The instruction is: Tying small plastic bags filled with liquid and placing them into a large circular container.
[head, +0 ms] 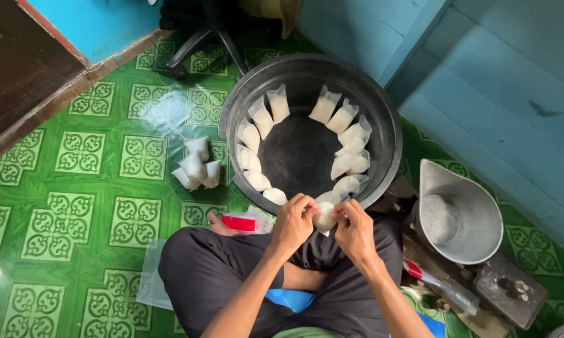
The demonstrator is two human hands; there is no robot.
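I sit cross-legged on a green patterned floor. My left hand and my right hand both pinch the top of a small clear bag of white filling, held just above my lap at the near rim of a black round tub. Several filled white bags lean in a ring against the tub's inner wall; its middle is bare.
Several more filled bags stand on the floor left of the tub. A red-and-white packet lies by my left knee. A grey metal scale pan sits on the right. A chair base stands behind the tub. Blue walls rise right.
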